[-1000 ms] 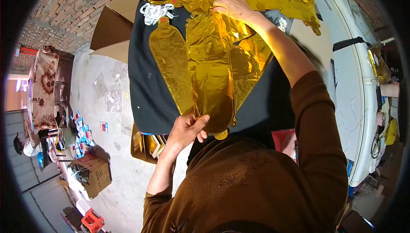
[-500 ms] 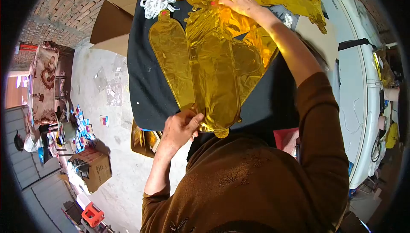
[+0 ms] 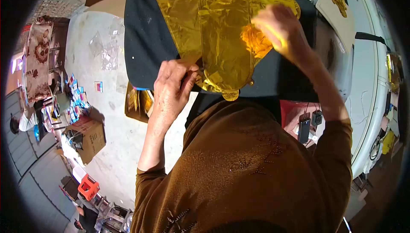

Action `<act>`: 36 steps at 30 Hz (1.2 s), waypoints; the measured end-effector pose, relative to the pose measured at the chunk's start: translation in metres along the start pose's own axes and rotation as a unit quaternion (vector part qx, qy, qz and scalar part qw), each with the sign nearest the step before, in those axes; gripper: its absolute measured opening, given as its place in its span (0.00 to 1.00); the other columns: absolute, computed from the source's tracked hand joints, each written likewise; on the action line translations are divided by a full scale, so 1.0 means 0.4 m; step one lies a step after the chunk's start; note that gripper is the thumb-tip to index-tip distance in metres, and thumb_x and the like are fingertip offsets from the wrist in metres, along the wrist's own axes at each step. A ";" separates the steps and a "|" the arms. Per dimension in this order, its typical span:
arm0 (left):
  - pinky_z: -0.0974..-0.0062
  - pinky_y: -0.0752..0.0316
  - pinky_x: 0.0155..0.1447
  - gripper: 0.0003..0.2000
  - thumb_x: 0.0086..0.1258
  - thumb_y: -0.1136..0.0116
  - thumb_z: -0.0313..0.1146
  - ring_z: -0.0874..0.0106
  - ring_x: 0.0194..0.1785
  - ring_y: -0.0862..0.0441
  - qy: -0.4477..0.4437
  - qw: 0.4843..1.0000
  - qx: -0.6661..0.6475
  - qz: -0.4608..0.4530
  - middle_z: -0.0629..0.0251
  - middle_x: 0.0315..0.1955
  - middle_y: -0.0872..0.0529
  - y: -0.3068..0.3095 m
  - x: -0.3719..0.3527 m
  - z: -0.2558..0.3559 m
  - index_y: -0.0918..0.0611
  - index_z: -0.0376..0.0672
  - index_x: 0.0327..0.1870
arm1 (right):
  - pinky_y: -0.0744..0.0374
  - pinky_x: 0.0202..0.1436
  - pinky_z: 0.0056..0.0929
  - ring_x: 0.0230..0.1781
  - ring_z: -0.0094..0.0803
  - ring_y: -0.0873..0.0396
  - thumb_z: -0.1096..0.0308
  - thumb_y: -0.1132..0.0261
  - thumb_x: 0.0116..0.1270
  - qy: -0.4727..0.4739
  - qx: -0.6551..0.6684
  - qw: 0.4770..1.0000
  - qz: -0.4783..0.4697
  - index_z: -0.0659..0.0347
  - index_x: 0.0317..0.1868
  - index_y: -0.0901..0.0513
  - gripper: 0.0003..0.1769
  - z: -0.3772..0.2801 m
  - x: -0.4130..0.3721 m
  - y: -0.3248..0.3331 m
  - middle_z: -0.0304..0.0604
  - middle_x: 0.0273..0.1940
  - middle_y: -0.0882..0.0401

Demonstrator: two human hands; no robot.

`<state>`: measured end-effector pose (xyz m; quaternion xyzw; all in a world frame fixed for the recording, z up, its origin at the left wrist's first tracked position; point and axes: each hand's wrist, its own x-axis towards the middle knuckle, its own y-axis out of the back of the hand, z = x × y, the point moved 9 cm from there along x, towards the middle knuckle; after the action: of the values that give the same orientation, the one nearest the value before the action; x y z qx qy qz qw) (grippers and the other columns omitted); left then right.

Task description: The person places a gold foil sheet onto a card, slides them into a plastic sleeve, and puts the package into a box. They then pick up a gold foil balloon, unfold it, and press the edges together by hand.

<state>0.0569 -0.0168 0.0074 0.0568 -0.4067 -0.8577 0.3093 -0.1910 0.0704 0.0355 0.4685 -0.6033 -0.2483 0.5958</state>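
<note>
Flat golden foil pieces [image 3: 224, 36] lie overlapping on a black cloth [image 3: 143, 41], their rounded ends toward my body. My left hand [image 3: 173, 85] pinches the lower left edge of the foil, thumb and fingers pressed together. Above the right side of the foil is my right hand [image 3: 284, 30], its fingers bent and smeared by motion; whether it holds anything cannot be made out. Beneath it the foil shines orange, crumpled and creased.
An open box with foil [image 3: 139, 102] stands below the table's left edge. A phone [image 3: 303, 129] lies right of my body. A cardboard box [image 3: 87, 137] and a red stool [image 3: 89, 187] are on the left floor. A white appliance [image 3: 369, 79] stands right.
The view has tilted down, so the foil appears higher. My right hand has come back from the far end of the foil toward me. My left hand stays at the lower left edge.
</note>
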 end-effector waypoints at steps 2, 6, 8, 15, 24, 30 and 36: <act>0.62 0.24 0.58 0.10 0.67 0.29 0.26 0.59 0.57 0.19 -0.066 0.997 0.036 0.008 0.62 0.52 0.13 0.002 -0.003 0.033 0.12 0.43 0.48 | 0.24 0.62 0.43 0.57 0.43 0.20 0.71 0.24 0.60 -0.011 0.001 1.000 -0.021 0.57 0.49 0.11 0.16 -0.084 -0.070 -0.018 0.41 0.50 0.15; 0.57 0.30 0.69 0.18 0.64 0.27 0.32 0.59 0.68 0.24 -0.124 0.990 0.050 -0.043 0.66 0.62 0.16 -0.033 -0.025 0.074 0.11 0.48 0.56 | 0.26 0.66 0.43 0.63 0.42 0.24 0.68 0.23 0.61 -0.064 0.057 0.995 -0.059 0.58 0.52 0.12 0.18 -0.219 -0.138 -0.032 0.40 0.55 0.17; 0.56 0.34 0.74 0.21 0.63 0.26 0.35 0.59 0.74 0.27 -0.142 0.985 0.060 -0.077 0.66 0.66 0.17 -0.062 -0.037 0.081 0.12 0.49 0.59 | 0.27 0.67 0.44 0.65 0.42 0.24 0.67 0.23 0.60 -0.075 0.065 0.993 -0.062 0.58 0.53 0.13 0.20 -0.249 -0.151 -0.041 0.40 0.57 0.17; 0.55 0.36 0.77 0.19 0.67 0.29 0.34 0.59 0.75 0.28 -0.146 0.983 0.067 -0.089 0.64 0.65 0.17 -0.103 -0.038 0.077 0.13 0.47 0.59 | 0.26 0.63 0.44 0.62 0.42 0.22 0.68 0.25 0.62 -0.071 0.063 0.993 -0.065 0.62 0.53 0.14 0.19 -0.282 -0.134 -0.060 0.44 0.56 0.16; 0.57 0.33 0.73 0.16 0.65 0.29 0.32 0.61 0.69 0.24 -0.162 0.984 0.048 -0.051 0.65 0.58 0.15 -0.105 -0.030 0.066 0.11 0.46 0.54 | 0.24 0.59 0.42 0.55 0.41 0.19 0.71 0.26 0.61 -0.067 0.088 0.994 -0.023 0.62 0.50 0.13 0.16 -0.284 -0.118 -0.070 0.43 0.50 0.15; 0.60 0.31 0.67 0.08 0.66 0.30 0.30 0.62 0.63 0.21 -0.123 0.992 -0.004 -0.013 0.65 0.52 0.13 -0.083 -0.013 0.066 0.09 0.44 0.44 | 0.24 0.58 0.42 0.55 0.41 0.22 0.71 0.24 0.58 -0.070 0.108 0.992 -0.002 0.60 0.48 0.13 0.16 -0.316 -0.136 -0.047 0.41 0.50 0.17; 0.60 0.32 0.71 0.09 0.70 0.32 0.28 0.62 0.65 0.21 -0.087 0.995 -0.032 -0.043 0.62 0.54 0.13 -0.086 -0.005 0.050 0.08 0.43 0.49 | 0.23 0.56 0.42 0.52 0.40 0.22 0.69 0.21 0.53 -0.074 0.106 0.991 0.021 0.57 0.47 0.14 0.20 -0.340 -0.167 -0.074 0.39 0.48 0.20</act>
<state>0.0349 0.0141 -0.0050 -0.0104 -0.4013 -0.8847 0.2370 -0.0638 0.1502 0.0002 0.4964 -0.6783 -0.2040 0.5018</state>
